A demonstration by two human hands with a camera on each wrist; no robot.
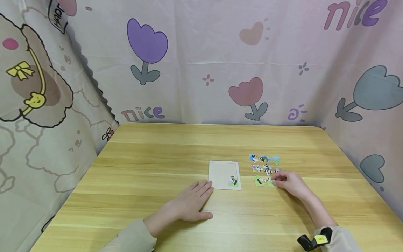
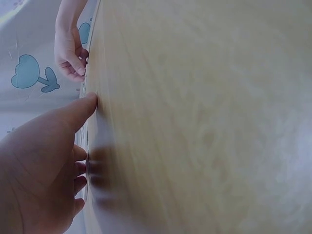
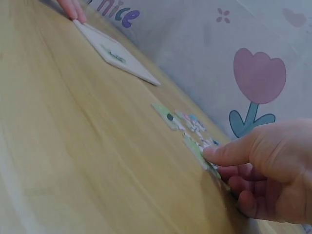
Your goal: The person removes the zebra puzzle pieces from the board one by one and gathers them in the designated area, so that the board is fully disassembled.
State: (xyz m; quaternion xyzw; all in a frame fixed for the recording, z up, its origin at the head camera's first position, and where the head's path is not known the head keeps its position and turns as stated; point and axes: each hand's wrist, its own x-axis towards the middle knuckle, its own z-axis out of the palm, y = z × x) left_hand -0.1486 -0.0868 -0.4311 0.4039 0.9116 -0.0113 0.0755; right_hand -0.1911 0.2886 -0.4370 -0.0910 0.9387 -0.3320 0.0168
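Observation:
A white puzzle board (image 1: pixel 220 175) lies on the table, with one puzzle piece (image 1: pixel 233 180) showing a black-and-white animal on green in its lower right corner. My left hand (image 1: pixel 195 201) lies with fingers straight, fingertips at the board's lower left edge. Right of the board, loose puzzle pieces (image 1: pixel 259 181) are laid out in rows. At the nearest row my right hand (image 1: pixel 291 183) pinches the edge of a green puzzle piece (image 3: pixel 196 152) between thumb and curled fingers. The fingers partly hide the right end of the rows.
The wooden table (image 1: pixel 157 154) runs back to a printed cloth (image 1: pixel 195 94) that hangs behind and at both sides. A black strap device (image 1: pixel 315 240) with a yellow label sits on the right wrist.

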